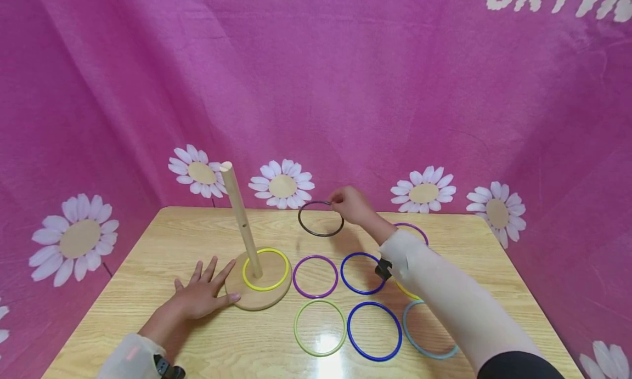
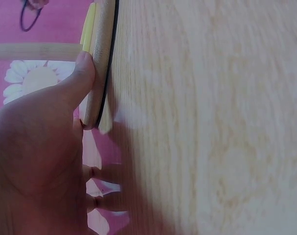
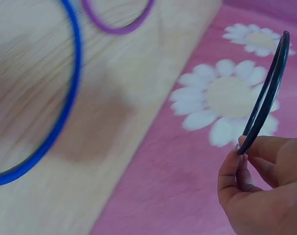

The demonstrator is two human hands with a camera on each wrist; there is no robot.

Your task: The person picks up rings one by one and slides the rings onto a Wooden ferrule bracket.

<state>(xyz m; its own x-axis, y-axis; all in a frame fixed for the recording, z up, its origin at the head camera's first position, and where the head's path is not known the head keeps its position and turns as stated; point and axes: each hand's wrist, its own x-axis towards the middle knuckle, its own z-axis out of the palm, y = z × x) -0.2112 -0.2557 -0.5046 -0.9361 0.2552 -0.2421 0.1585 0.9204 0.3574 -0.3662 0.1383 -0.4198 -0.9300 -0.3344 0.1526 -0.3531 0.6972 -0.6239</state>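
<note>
My right hand pinches a black ring by its right edge, above the back of the table; the right wrist view shows thumb and fingers on the ring. Fingers spread, my left hand touches the left edge of a round wooden base. In the left wrist view the thumb lies over the rim of that base. A wooden peg rises from the base, leaning left in the head view. Around the peg's foot lies a yellow ring on the base.
Right of the base lie a purple ring, blue rings, a light green ring and a light blue ring. Another purple ring and a yellow ring are partly behind my right arm. Pink cloth hangs behind the table.
</note>
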